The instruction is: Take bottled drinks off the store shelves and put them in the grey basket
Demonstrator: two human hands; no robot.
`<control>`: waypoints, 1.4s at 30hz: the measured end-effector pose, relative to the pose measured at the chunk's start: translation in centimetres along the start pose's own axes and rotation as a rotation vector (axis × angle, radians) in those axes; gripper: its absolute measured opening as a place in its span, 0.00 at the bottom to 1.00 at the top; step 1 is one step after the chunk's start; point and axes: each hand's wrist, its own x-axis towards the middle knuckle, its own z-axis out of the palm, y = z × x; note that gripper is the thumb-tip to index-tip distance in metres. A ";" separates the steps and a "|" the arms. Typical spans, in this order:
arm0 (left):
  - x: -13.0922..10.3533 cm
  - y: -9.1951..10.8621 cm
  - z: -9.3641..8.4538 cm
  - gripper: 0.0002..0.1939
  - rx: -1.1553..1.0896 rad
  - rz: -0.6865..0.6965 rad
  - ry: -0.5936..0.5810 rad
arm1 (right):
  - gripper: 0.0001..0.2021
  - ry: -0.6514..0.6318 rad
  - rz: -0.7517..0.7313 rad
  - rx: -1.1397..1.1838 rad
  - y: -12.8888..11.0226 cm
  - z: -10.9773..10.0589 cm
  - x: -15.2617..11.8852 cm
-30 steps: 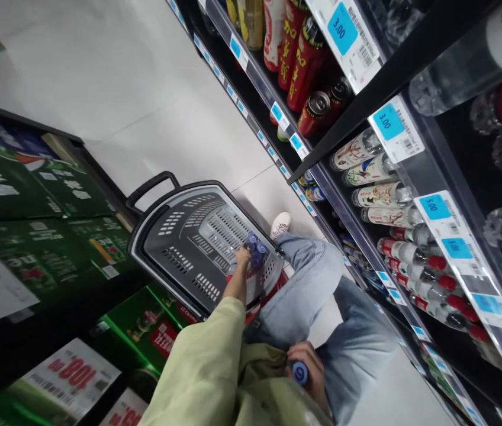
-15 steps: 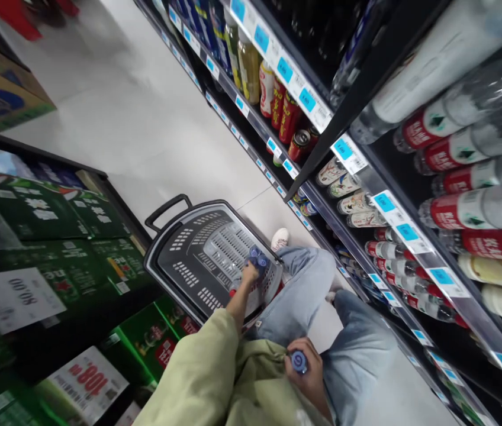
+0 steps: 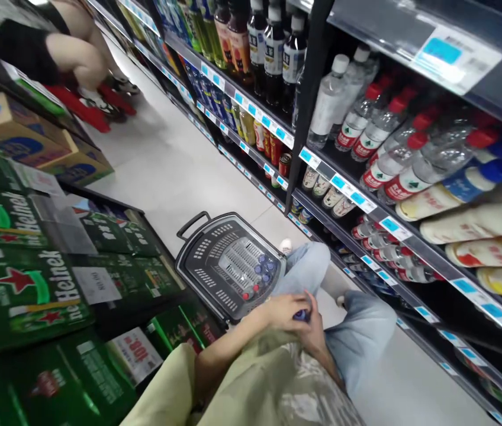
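Note:
In front of my lap, my right hand (image 3: 315, 332) holds a bottle with a blue cap (image 3: 301, 315). The fingers of my left hand (image 3: 284, 311) curl round the top of that bottle from the other side, so most of it is hidden. Just beyond my hands, a black shopping basket (image 3: 204, 251) with a grey rim sits on the floor. Inside it, several blue-capped bottles (image 3: 263, 267) stand grouped near the right end. Two red-capped bottles (image 3: 251, 292) are beside them, at the near edge.
Drink shelves (image 3: 366, 204) with price tags run along my right side. Stacked green beer boxes (image 3: 33, 284) rise at my left, with cardboard cartons (image 3: 86, 163) beyond. Farther up the aisle (image 3: 162, 160), another person (image 3: 73, 59) sits or crouches by something red.
My left hand has let go of the blue-capped bottles in the basket and come back to the bottle in my right hand. The view has tilted up, showing more aisle and another person.

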 end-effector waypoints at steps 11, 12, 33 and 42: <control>-0.5 5.2 -2.1 0.08 -0.003 -0.036 -0.011 | 0.39 0.087 -0.141 -0.033 -1.5 -0.1 -1.4; -0.8 5.7 -2.8 0.07 0.002 -0.063 0.005 | 0.40 0.092 -0.155 -0.042 -1.7 -0.1 -1.2; -4.8 -20.1 -10.7 0.07 0.174 -1.242 0.836 | 0.37 -0.184 -0.198 -0.450 3.2 0.4 1.0; -3.3 -30.9 -7.4 0.07 -0.016 -1.458 0.723 | 0.39 -0.235 -0.094 -0.503 2.7 1.3 1.4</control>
